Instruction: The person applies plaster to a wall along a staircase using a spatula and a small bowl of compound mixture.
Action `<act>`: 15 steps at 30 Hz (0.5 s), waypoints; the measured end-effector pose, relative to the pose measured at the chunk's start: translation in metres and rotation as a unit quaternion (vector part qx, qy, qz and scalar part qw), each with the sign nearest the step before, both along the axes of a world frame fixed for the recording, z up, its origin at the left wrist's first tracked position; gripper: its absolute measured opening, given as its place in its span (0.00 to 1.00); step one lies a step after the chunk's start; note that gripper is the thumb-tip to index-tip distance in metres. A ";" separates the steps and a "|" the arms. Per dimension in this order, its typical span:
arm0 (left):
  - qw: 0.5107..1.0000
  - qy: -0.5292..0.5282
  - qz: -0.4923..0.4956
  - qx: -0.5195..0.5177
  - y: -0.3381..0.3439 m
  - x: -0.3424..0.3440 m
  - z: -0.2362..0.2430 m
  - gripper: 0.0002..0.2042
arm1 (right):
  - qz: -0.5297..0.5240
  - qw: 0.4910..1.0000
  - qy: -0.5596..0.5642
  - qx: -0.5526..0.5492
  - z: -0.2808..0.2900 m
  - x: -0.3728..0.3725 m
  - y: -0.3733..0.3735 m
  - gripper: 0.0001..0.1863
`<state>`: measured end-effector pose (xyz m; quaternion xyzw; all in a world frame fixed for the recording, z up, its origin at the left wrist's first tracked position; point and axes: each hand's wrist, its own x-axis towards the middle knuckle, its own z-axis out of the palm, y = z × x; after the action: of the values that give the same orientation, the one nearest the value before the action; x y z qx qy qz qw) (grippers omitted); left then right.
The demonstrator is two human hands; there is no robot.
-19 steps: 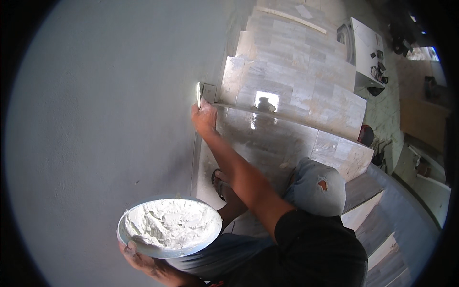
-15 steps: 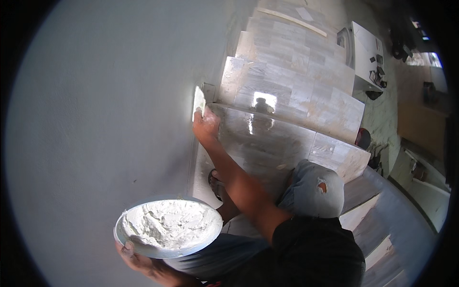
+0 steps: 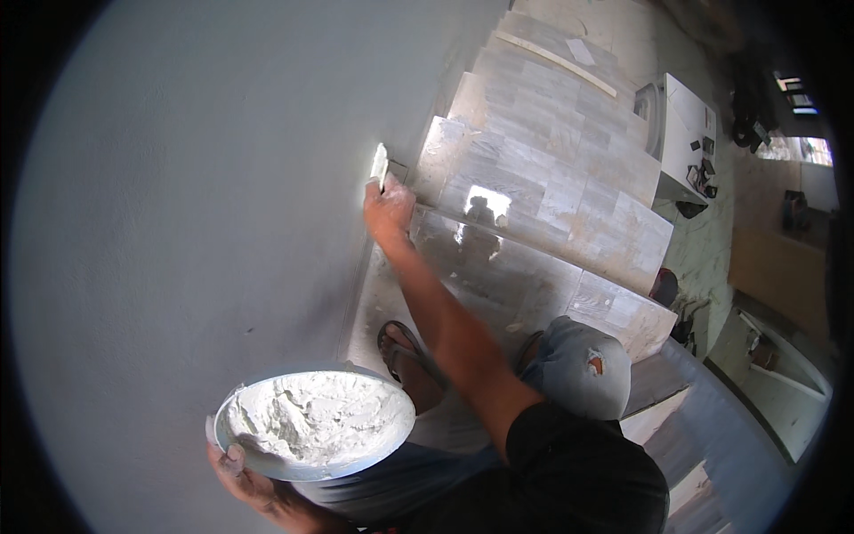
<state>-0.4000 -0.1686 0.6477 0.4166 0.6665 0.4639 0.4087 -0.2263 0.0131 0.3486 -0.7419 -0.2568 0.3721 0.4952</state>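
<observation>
My left hand (image 3: 238,472) grips the near-left rim of a pale bowl (image 3: 334,469), thumb over the edge. Lumpy white putty (image 3: 316,411) fills the bowl, which is tilted so its contents show. Stretched out ahead, my right hand (image 3: 390,211) is closed on a putty knife (image 3: 380,165). White putty coats the knife's flat blade, and its handle is hidden inside my fist. The blade is at the grey wall (image 3: 205,196), by a small square outlined patch low beside the stairs; whether it touches the wall I cannot tell.
Grey wood-look tiled stairs (image 3: 534,165) rise ahead, a thin pale strip (image 3: 556,62) lying on a far tread. My sandalled foot (image 3: 400,347) is on a step beside the wall. More steps descend at lower right. A white cabinet (image 3: 685,133) with small items on top stands beyond the stairs.
The view has shifted slightly. My right hand and the putty knife have moved a little along the wall, and the blade now appears more edge-on. My left hand still holds the bowl.
</observation>
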 end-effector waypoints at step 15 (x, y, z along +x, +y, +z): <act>1.000 0.009 -0.005 -0.017 0.004 0.006 0.000 0.24 | 0.023 0.986 -0.088 -0.141 -0.116 0.071 0.035 0.21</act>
<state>-0.3937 -0.1649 0.6475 0.4172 0.6755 0.4466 0.4124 -0.1554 0.0478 0.2325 -0.8281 -0.2608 0.3494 0.3525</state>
